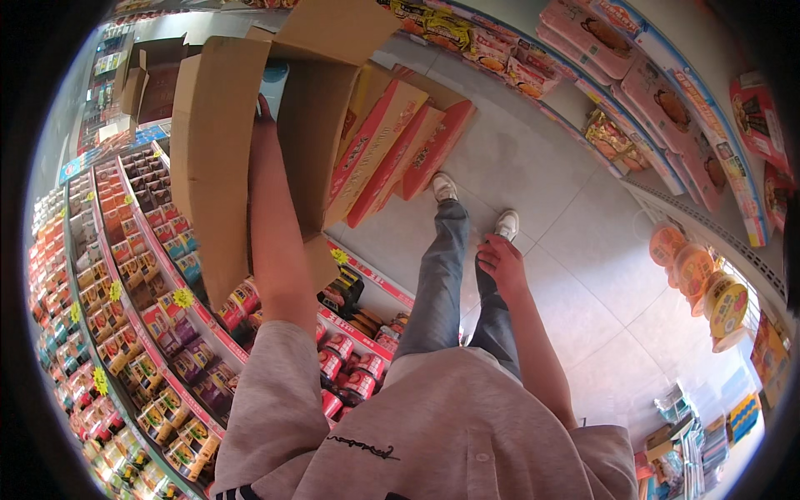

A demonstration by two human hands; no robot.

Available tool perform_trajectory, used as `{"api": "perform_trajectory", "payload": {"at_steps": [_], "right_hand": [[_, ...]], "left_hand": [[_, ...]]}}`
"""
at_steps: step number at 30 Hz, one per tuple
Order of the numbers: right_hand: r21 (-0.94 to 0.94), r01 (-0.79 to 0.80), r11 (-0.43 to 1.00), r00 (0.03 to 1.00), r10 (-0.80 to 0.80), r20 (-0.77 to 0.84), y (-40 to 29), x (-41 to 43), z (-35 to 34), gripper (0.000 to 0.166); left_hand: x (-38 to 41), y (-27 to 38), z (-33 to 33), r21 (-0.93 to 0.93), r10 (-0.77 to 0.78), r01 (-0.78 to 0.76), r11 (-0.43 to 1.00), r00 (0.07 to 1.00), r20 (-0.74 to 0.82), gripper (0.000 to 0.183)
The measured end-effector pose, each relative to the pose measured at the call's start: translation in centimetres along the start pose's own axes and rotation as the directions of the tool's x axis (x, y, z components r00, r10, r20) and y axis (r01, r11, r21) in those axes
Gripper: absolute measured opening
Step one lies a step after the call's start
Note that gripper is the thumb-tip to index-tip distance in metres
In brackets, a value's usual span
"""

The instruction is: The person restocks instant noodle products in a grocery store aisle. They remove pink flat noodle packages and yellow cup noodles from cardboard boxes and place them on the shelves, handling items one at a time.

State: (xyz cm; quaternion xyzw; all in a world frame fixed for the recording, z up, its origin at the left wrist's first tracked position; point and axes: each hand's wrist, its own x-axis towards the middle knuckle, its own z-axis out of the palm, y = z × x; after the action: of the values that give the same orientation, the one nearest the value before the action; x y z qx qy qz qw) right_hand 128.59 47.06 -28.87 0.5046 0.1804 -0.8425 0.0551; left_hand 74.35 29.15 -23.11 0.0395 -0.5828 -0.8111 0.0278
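Note:
My left arm reaches into an open cardboard box (228, 125) with raised flaps. The fingers of my left hand (265, 111) are at a light-blue package (275, 81) inside it. The box's near flap hides much of this hand, so I cannot see whether it grips the package. My right hand (502, 261) hangs in front of my right leg, fingers loosely bent and holding nothing.
Tiered shelves (125, 250) of cup-shaped packages run along the left. Red and yellow cartons (381, 144) lean beside the box on the tiled floor (556, 269). More shelving (581, 81) with packets curves along the right, where round tubs (694, 269) hang. Stacked goods (687, 444) lie behind at right.

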Motion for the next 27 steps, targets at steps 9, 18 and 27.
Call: {"api": "perform_trajectory", "payload": {"at_steps": [9,18,27], "right_hand": [[-0.115,0.012,0.993,0.999,-0.008,0.042,0.0,0.3,1.7,0.033],[-0.175,-0.024,0.984,0.998,0.033,0.046,0.5,0.6,3.4,0.032],[-0.287,-0.044,0.957,0.997,0.061,0.049,1.2,0.9,5.5,0.030]], "left_hand": [[-1.4,3.5,4.3,-0.204,-0.315,0.264,0.943,0.907,-0.279,0.040],[-3.7,3.1,2.0,-0.238,-0.316,0.247,0.939,0.893,-0.322,0.037],[-6.3,3.1,0.4,-0.287,-0.330,0.234,0.929,0.876,-0.352,0.033]]}}
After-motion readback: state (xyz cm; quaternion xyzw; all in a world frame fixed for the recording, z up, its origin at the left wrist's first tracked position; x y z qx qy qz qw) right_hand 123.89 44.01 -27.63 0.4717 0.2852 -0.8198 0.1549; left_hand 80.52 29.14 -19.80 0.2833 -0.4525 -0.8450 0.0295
